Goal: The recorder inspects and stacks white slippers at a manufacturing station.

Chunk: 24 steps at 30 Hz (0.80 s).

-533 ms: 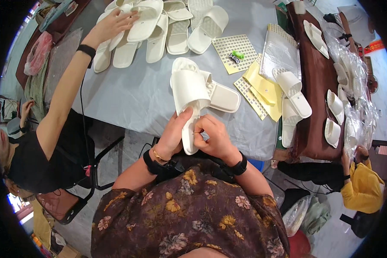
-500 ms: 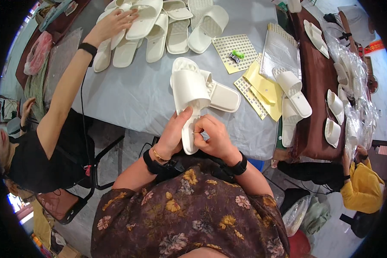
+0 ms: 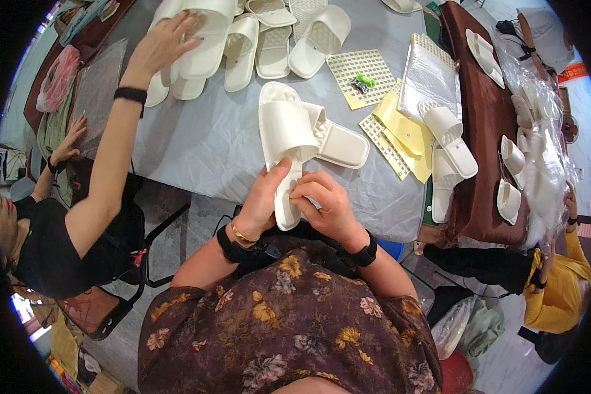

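A white slide slipper (image 3: 287, 134) is held upright before me, its heel end toward my body. My left hand (image 3: 261, 200) is closed around its near left side, with the thumb lying on the insole. At the right edge of the heel, my right hand (image 3: 325, 205) has its fingers pinched together; whatever is between the fingertips is hidden. Behind the held slipper, a second white slipper (image 3: 343, 146) lies on the grey-covered table (image 3: 197, 151), pointing to the right.
Several white slippers (image 3: 273, 52) are heaped at the far side, where a co-worker's hand (image 3: 164, 49) reaches from the left. Yellow sticker sheets (image 3: 361, 73), a silvery bag (image 3: 430, 79) and a slipper pair (image 3: 454, 154) lie at right. Beyond stands a brown bench (image 3: 466, 118) with slippers.
My hands and the held slipper have shifted slightly up and left. The co-worker at left has lifted slippers from the heap. At right, the person in yellow has raised an arm by the plastic.
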Tool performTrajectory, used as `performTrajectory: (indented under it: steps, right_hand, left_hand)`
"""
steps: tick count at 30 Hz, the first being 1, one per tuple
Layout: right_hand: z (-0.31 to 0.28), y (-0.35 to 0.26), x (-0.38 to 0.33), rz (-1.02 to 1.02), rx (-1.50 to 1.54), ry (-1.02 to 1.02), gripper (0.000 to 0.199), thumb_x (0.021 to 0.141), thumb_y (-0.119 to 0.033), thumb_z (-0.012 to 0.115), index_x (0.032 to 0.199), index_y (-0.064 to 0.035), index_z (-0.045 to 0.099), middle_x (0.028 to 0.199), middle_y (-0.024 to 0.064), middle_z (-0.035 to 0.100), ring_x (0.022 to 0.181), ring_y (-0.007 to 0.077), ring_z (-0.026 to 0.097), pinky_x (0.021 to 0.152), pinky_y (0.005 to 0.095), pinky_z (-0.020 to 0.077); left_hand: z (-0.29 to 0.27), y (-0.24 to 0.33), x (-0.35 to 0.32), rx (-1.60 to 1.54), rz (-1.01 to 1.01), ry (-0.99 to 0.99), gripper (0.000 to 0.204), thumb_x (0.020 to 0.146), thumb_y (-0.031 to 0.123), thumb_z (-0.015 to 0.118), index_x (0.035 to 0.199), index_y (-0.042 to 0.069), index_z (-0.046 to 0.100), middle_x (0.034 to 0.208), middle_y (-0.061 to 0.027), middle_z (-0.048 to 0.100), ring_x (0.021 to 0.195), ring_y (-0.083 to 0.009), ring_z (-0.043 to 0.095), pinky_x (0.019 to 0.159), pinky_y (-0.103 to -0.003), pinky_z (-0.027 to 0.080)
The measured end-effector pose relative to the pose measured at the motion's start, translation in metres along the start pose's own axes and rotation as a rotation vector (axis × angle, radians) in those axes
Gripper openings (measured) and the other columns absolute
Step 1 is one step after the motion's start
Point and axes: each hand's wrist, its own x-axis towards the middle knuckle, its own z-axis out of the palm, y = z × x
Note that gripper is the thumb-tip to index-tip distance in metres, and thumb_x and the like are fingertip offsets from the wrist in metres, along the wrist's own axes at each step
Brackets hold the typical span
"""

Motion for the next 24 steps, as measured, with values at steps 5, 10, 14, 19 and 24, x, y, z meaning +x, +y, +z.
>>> performTrajectory:
  steps: [5,10,14,19,24]
  right_hand:
    - [-0.002,-0.005,0.003,0.045,0.015,-0.059,0.012,0.079,0.003,0.066,0.087,-0.0036,0.060,0.092,0.0130,0.059,0.084,0.0314,0.060,0.077,0.0350,0.0506]
    - [-0.002,0.009,-0.008,0.155,0.334,-0.043,0.003,0.091,-0.001,0.057,0.090,-0.0016,0.054,0.090,0.0074,0.058,0.081,0.0191,0.057,0.077,0.0298,0.0481]
    - [-0.015,0.022,-0.009,0.397,0.371,0.151,0.009,0.096,0.001,0.050,0.105,-0.0010,0.053,0.088,0.0043,0.058,0.082,0.0109,0.056,0.077,0.0256,0.0475]
    - [-0.039,0.040,0.000,0.514,0.299,0.361,0.012,0.097,-0.003,0.052,0.107,0.0009,0.057,0.087,0.0028,0.058,0.077,0.0093,0.055,0.073,0.0249,0.0472]
    - [-0.049,0.039,-0.001,0.671,0.343,0.156,0.020,0.099,-0.018,0.053,0.095,-0.0018,0.064,0.079,-0.0016,0.057,0.072,0.0068,0.051,0.065,0.0227,0.0423]
  left_hand:
    - [0.002,-0.001,-0.001,0.001,-0.007,0.026,0.043,0.104,0.032,0.045,0.133,0.001,0.047,0.108,-0.0095,0.063,0.096,-0.0158,0.064,0.082,-0.029,0.054]
    - [-0.013,0.007,0.000,-0.057,-0.066,-0.015,0.045,0.104,0.033,0.043,0.134,0.000,0.046,0.112,-0.0129,0.064,0.099,-0.0185,0.065,0.083,-0.030,0.054]
    - [-0.024,0.019,-0.001,-0.030,-0.090,-0.014,0.047,0.104,0.032,0.042,0.133,-0.003,0.047,0.117,-0.0170,0.065,0.097,-0.0219,0.068,0.082,-0.034,0.057]
    - [-0.031,0.029,-0.007,-0.002,-0.001,0.127,0.043,0.103,0.026,0.046,0.132,-0.005,0.048,0.118,-0.0170,0.065,0.097,-0.0240,0.069,0.084,-0.036,0.058]
    - [-0.023,0.021,-0.004,-0.044,0.047,0.146,0.040,0.102,0.023,0.048,0.132,-0.004,0.048,0.118,-0.0145,0.064,0.101,-0.0223,0.067,0.086,-0.035,0.056]
